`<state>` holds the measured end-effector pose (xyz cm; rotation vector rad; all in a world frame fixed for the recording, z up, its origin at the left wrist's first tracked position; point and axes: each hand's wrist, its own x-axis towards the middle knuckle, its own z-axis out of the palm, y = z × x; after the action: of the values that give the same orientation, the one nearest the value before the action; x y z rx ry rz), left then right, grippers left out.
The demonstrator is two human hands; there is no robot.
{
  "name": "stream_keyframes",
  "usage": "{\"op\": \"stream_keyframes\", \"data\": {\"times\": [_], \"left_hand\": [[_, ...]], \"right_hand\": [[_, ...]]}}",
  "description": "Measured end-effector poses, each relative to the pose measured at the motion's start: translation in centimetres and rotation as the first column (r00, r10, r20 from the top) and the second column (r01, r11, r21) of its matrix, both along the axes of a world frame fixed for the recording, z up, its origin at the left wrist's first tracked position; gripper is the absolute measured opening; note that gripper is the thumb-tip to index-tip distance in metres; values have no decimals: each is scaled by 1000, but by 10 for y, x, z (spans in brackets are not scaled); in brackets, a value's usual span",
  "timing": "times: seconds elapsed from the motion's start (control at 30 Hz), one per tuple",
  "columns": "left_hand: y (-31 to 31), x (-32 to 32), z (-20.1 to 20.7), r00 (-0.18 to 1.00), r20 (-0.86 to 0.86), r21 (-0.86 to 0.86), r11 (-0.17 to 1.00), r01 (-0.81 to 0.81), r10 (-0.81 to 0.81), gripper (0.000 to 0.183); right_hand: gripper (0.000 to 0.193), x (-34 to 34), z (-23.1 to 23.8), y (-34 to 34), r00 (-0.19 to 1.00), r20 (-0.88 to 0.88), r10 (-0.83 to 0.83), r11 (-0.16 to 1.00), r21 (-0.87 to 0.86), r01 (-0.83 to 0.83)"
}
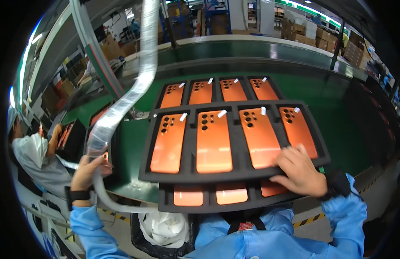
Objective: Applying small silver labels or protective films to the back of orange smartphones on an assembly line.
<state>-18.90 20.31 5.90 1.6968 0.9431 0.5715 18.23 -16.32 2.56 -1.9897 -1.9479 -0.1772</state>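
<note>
A shiny strip of clear film hangs from above on the left, and its lower part is closed in my left hand. A pale tail of the strip curls below that hand. An orange phone shows blurred beside those fingers; whether they touch it is unclear. Before me, a black foam tray carries several orange phones, backs up, each with a small white tab near its cameras. My right hand lies over the tray's right front, its bent fingers apart at the lower corner of the third phone.
Another loaded foam tray juts out beneath, and a further one lies behind. All rest on a green conveyor. A bin with crumpled white film stands below. At far left a person handles a black tray.
</note>
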Motion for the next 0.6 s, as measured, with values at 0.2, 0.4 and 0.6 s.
{"op": "stream_keyframes", "data": {"times": [0.2, 0.4, 0.6], "left_hand": [[-38, 66, -56, 956, -103, -100, 959, 264, -274, 52], [-73, 78, -61, 969, -167, 342, 911, 230, -182, 50], [-98, 81, -61, 968, -189, 398, 889, 229, -164, 38]], "right_hand": [[37, -37, -22, -45, 997, -64, -50, 997, -55, 46], [37, -35, -23, -42, 998, -54, -38, 999, -38, 36], [39, -23, -29, -56, 998, -34, -43, 999, -31, 42]]}}
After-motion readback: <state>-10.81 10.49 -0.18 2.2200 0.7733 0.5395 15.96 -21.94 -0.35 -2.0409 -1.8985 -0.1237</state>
